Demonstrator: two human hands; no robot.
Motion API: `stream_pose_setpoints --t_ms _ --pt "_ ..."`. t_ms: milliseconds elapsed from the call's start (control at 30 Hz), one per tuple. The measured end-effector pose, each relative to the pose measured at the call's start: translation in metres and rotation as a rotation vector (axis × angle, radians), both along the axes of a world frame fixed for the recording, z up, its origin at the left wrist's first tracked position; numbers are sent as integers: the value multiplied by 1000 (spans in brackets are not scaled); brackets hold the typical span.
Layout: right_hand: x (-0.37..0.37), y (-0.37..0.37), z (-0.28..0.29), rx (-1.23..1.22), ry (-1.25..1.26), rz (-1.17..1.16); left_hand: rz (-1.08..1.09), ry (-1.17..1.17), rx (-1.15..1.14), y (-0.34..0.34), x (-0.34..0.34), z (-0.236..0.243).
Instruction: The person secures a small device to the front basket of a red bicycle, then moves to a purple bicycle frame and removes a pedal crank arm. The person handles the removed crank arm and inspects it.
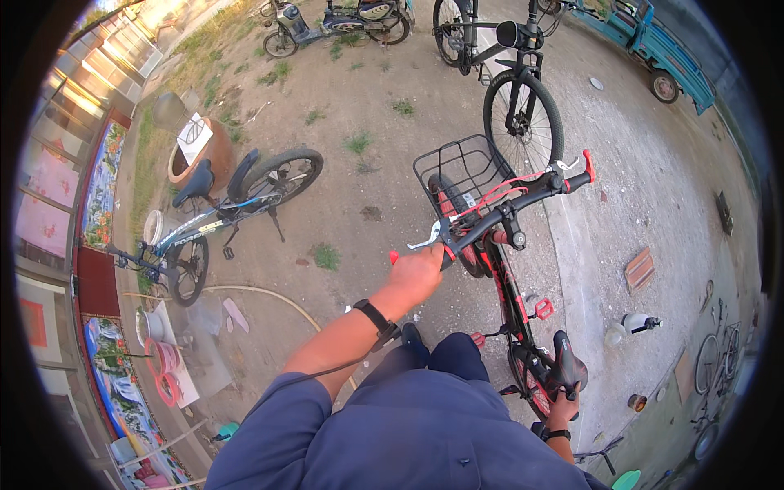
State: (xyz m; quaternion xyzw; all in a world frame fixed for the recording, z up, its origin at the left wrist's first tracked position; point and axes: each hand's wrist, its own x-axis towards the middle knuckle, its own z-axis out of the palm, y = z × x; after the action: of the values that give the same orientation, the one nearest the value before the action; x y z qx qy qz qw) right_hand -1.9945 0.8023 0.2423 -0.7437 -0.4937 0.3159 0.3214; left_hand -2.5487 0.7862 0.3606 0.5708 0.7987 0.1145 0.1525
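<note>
I had my left hand (415,276) closed on the handlebar (492,220), the red-and-black bicycle (512,305) stretching toward five o'clock, my right hand (563,408) gripping its saddle (565,364).

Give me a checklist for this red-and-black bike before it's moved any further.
Red-and-black bike, point by point:
1. Left hand around the left grip: ok.
2. Right hand on the saddle: ok, at its rear.
3. Right grip held: not ok, no hand on it.
4. Way ahead clear: not ok, the black bike stands just beyond the basket.
5. Gap between basket and black bike's wheel: cannot tell, they overlap in this view.
6. Tyre pressure: cannot tell.
</note>
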Motion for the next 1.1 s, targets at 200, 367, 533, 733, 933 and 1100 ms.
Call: stream_pose_setpoints --t_ms 200,367,533,733,933,1100 --pt "-110 64 -7 -5 24 -5 38 38 102 56 -116 -1" --pt "-217 101 4 36 28 16 27 97 221 98 -217 5" --pt "-323 124 26 -102 13 20 15 145 289 111 -304 11" --pt "-436 153 31 -67 26 79 9 324 397 123 -395 -8" --pt "-527 172 35 -153 -30 190 71 328 315 144 -499 -23" --pt "-592 165 42 -208 -30 140 96 295 246 163 -579 -27"
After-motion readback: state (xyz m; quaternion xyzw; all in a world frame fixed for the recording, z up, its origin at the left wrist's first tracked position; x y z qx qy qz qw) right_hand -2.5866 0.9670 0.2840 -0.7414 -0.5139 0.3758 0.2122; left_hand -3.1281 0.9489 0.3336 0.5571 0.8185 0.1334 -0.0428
